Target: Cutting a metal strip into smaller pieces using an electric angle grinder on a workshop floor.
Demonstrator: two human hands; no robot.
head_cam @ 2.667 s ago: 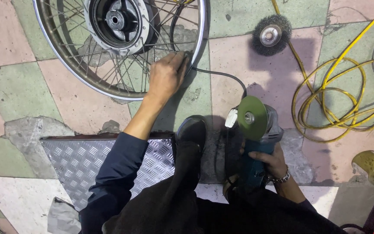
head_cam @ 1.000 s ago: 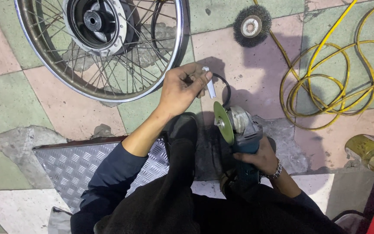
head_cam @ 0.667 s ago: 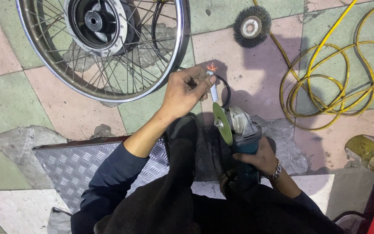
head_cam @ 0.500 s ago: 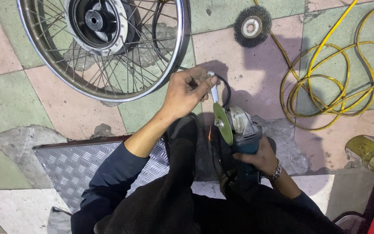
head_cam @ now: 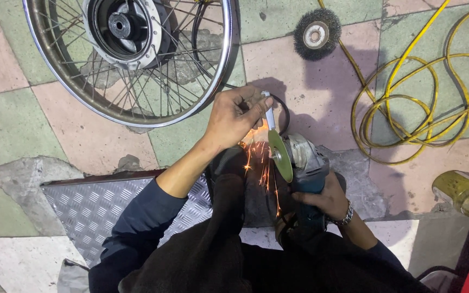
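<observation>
My left hand (head_cam: 234, 116) pinches a small silver metal piece (head_cam: 270, 115) and holds it against the edge of a green grinding disc (head_cam: 279, 154). Orange sparks (head_cam: 256, 157) spray down and to the left from the contact point. My right hand (head_cam: 324, 196) grips the body of the blue-grey angle grinder (head_cam: 305, 163), a metal bracelet on its wrist. Both arms wear dark sleeves. A black cable loop (head_cam: 283, 111) lies just behind the metal piece.
A spoked wheel (head_cam: 131, 54) with a black hub lies on the tiled floor at upper left. A wire cup brush (head_cam: 315, 34) sits at the top. Coiled yellow cable (head_cam: 424, 97) lies right, a yellowish jar (head_cam: 462, 192) below it. A chequer-plate sheet (head_cam: 82, 211) lies lower left.
My left hand left the wheel rim and brought the metal piece to the disc. Sparks now fly in a larger shower than half a second ago.
</observation>
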